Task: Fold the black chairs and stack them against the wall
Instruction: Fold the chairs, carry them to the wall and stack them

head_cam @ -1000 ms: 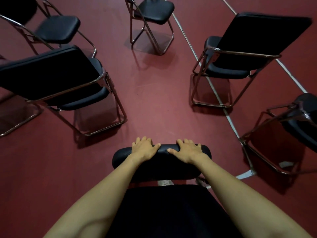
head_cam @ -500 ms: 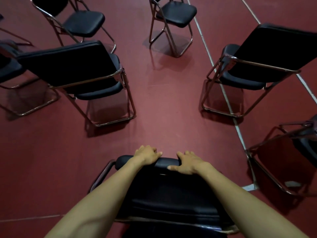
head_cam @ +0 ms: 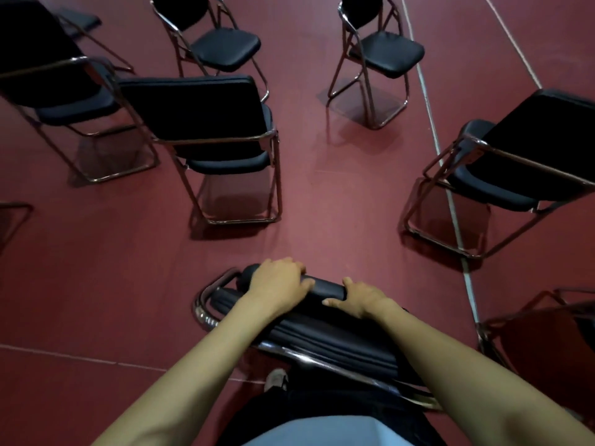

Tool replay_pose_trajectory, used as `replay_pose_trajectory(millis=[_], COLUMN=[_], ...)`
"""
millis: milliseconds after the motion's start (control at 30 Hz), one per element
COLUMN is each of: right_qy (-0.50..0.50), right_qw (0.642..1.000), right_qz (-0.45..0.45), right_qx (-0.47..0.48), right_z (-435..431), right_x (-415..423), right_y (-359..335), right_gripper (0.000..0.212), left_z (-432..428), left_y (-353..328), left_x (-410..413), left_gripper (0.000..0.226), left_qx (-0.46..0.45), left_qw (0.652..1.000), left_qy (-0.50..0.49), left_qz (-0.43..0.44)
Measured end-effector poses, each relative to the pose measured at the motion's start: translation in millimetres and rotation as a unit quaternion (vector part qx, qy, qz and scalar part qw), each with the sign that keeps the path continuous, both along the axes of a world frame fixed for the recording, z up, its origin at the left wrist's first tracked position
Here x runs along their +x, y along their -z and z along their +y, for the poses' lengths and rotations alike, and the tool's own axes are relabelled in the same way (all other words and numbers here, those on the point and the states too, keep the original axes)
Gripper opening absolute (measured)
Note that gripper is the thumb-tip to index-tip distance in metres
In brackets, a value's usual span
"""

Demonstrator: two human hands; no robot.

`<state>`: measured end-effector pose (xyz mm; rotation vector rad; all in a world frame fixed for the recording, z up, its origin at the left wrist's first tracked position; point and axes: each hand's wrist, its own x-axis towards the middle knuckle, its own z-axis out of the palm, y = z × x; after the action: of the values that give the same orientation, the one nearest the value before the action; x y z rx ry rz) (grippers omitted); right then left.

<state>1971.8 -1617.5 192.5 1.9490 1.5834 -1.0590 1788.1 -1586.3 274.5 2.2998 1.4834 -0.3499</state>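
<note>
A black padded chair (head_cam: 325,336) with a chrome frame stands folded flat right in front of me, seat and back pressed together. My left hand (head_cam: 277,283) grips the left part of its top edge, fingers curled over the padding. My right hand (head_cam: 359,297) grips the same edge further right, thumb on my side. Its chrome leg loop (head_cam: 206,304) sticks out at the left.
Several unfolded black chairs stand on the red floor: one ahead left (head_cam: 212,136), one at the right (head_cam: 521,165), two at the back (head_cam: 219,43) (head_cam: 380,49), another at far left (head_cam: 54,91). A chair frame (head_cam: 547,323) is close at my right. A white floor line (head_cam: 450,188) runs past.
The chair's seat has closed up against its back, going from half open to flat. My view has swung so more chairs show at the back. Both hands kept their hold.
</note>
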Motion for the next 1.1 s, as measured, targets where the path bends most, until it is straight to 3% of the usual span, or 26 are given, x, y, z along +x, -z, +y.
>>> replay_pose_trajectory(millis=[133, 300, 367, 433, 500, 567, 600, 700, 867, 1100], right_qy=[-0.037, -0.051, -0.033, -0.018, -0.014, -0.016, -0.027, -0.071, -0.158, -0.28], right_qw=[0.999, 0.998, 0.997, 0.995, 0.991, 0.987, 0.985, 0.981, 0.973, 0.948], right_qz=[-0.011, 0.02, 0.064, 0.093, 0.126, 0.154, 0.165, 0.18, 0.141, 0.116], right_qx=[0.001, 0.005, 0.012, 0.029, 0.04, 0.038, 0.03, 0.021, 0.088, 0.099], right_z=[12, 33, 31, 26, 21, 18, 13, -9, -54, -110], right_x=[-3, 7, 6, 7, 9, 8, 7, -5, -32, -56], right_y=[-2, 4, 14, 23, 30, 32, 32, 31, 33, 21], right_gripper=[0.08, 0.085, 0.088, 0.088, 0.087, 0.081, 0.08, 0.081, 0.047, 0.04], left_z=[-35, -50, -58, -76, -97, -113, -125, -161, -219, -308], left_y=[8, 20, 27, 28, 21, 13, 14, 18, 17, 8], left_x=[-20, -8, -3, 6, 25, 43, 49, 47, 20, 29], left_gripper=[0.032, 0.029, 0.024, 0.053, 0.081, 0.094, 0.096, 0.089, 0.064, 0.044], left_qx=[0.235, 0.314, 0.334, 0.305, 0.268, 0.193, 0.154, 0.074, -0.005, 0.063], left_qw=[0.962, 0.9, 0.854, 0.777, 0.662, 0.554, 0.518, 0.477, 0.382, 0.278], left_qy=[-0.118, -0.264, -0.37, -0.528, -0.669, -0.757, -0.785, -0.812, -0.836, -0.789], left_qz=[-0.071, -0.146, -0.148, -0.16, -0.206, -0.287, -0.304, -0.328, -0.394, -0.544])
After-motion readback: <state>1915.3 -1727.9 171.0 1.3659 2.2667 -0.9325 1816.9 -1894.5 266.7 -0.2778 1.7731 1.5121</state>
